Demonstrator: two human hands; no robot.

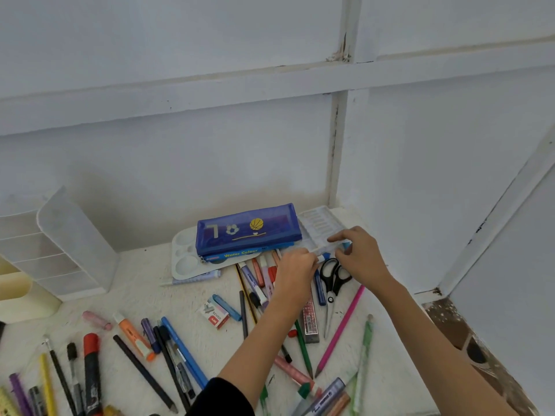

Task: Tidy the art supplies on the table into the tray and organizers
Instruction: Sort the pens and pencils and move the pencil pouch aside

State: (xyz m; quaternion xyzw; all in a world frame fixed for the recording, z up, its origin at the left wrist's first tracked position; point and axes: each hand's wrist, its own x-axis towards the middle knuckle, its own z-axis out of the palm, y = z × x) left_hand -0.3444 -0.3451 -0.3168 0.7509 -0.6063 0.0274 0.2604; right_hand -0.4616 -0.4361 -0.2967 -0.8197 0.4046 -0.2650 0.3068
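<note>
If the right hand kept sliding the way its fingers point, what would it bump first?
Probably the blue pencil case: the right hand, pinching the clear paint tray, points its fingers left toward the case's end. Depth is hard to judge.

Both hands meet at the back right of the white speckled tabletop (186,307). The left hand (295,270) has a curled grip on one end of a small white-and-blue stick (323,258). The right hand (360,256) pinches the other end at the front rim of a clear plastic compartment tray (319,222). Black-handled scissors (333,279) lie just below the hands. To the left, a blue mesh pencil case with ball prints (246,229) sits on a blue watercolour box (240,255), over a white plastic paint palette (184,262). A white slotted organizer (60,244) stands far left. Loose pens and pencils are scattered across the front, including a pink pencil (341,328).
</note>
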